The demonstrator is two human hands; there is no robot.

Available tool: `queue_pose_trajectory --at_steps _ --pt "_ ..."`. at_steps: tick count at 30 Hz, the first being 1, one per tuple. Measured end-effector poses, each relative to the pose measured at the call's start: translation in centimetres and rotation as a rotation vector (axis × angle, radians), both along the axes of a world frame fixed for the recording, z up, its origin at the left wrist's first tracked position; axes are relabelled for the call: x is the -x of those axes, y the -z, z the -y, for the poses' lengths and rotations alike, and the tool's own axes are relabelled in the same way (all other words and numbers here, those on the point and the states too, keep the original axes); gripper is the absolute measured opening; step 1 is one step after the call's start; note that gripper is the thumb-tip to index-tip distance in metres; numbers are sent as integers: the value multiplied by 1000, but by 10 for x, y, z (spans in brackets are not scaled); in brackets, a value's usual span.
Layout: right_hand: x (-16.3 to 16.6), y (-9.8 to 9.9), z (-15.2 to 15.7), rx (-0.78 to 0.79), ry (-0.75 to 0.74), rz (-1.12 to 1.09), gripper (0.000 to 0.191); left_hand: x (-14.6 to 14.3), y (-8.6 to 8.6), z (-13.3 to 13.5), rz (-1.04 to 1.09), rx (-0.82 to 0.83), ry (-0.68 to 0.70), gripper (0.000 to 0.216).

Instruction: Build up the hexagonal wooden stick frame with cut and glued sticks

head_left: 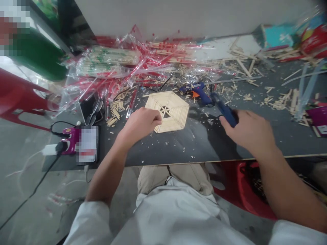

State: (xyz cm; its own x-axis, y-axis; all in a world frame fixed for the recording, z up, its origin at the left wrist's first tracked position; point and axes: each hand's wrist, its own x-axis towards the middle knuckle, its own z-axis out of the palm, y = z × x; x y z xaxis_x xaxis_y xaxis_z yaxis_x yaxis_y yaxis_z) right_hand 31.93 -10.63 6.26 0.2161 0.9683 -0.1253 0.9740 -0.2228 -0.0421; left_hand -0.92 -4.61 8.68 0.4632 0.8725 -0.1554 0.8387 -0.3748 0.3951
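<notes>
A flat hexagon of pale wooden sticks (177,110), with a small spoked opening at its centre, lies on the dark table. My left hand (141,124) is closed at its left side, the fingers curled over that edge and the fingertips partly hidden. One stick end juts out at the hexagon's upper left. To the right, my right hand (251,132) is wrapped round a dark blue tool (226,110), held above the table and pointing away from me; its tip is blurred. A blue glue gun (200,92) with an orange trigger lies just beyond the hexagon.
Plastic-wrapped stick bundles (109,59) crowd the back left. Loose stick pieces (278,102) are scattered at right. A phone (88,144), glasses (95,110) and a purple power strip (70,139) with cables sit at the left edge. A red stool (22,98) stands beside the table.
</notes>
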Motion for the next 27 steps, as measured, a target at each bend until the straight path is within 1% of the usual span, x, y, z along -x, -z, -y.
queue_pose_trajectory --at_steps 3,6,8,11,13,16,19,21,24,27 --pt "-19 6 -5 -21 77 76 48 -21 9 -32 5 4 60 19" --pt "-33 14 -9 -28 90 80 56 -35 18 -59 -90 91 112 21" --pt "-39 20 -12 -64 90 92 58 -39 23 -72 -118 144 157 19" --pt "-41 27 -18 -119 117 132 57 -39 28 -86 -82 176 224 12" --pt "-41 29 -24 -109 144 162 56 -38 30 -92 -49 197 258 10" --pt "-42 28 -33 -34 169 191 57 -38 32 -96 -34 255 264 12" --pt "-43 22 -40 10 139 197 57 -39 31 -96 -25 305 243 11" --pt "-41 17 -45 10 118 202 58 -39 31 -95 4 297 250 12" --pt "-28 8 -55 -63 81 141 54 -40 32 -93 19 253 248 10" --pt "1 -3 -70 -229 -50 -39 45 -40 32 -91 -17 254 217 6"
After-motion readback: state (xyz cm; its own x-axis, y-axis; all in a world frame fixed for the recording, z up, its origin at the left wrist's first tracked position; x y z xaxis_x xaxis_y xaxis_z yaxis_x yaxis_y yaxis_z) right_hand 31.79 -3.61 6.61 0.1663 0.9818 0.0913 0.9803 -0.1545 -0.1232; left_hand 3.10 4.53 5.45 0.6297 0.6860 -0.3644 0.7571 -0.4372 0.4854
